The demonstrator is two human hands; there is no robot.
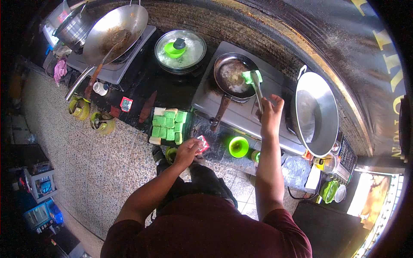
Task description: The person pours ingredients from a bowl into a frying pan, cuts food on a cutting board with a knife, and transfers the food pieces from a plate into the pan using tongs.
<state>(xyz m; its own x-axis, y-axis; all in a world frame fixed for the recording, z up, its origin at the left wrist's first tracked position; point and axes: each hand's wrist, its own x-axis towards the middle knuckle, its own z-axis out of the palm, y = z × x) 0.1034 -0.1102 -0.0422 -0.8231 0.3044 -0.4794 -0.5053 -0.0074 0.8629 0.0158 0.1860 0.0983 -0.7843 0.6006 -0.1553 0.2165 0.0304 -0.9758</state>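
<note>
In my right hand (271, 113) is a pair of metal tongs (257, 87), held over the right stove. The tongs' tips are on a bright green piece of food (247, 77) at the right side of a frying pan (230, 72). Whether the piece touches the pan is hard to tell. My left hand (189, 151) pinches a small red-and-white packet (203, 144) near the counter's front edge. Just beyond that hand, several green bread-like pieces (167, 124) lie in rows on a dark tray, with a few pale ones at its edges.
The pan's wooden handle (221, 113) points towards me. A green cup (238, 147) stands before the stove (206, 96). On the right sits a large metal wok (314, 113). Further left are a glass-lidded pan (180, 51), another wok (113, 35) with a ladle, and a red-edged packet (126, 104).
</note>
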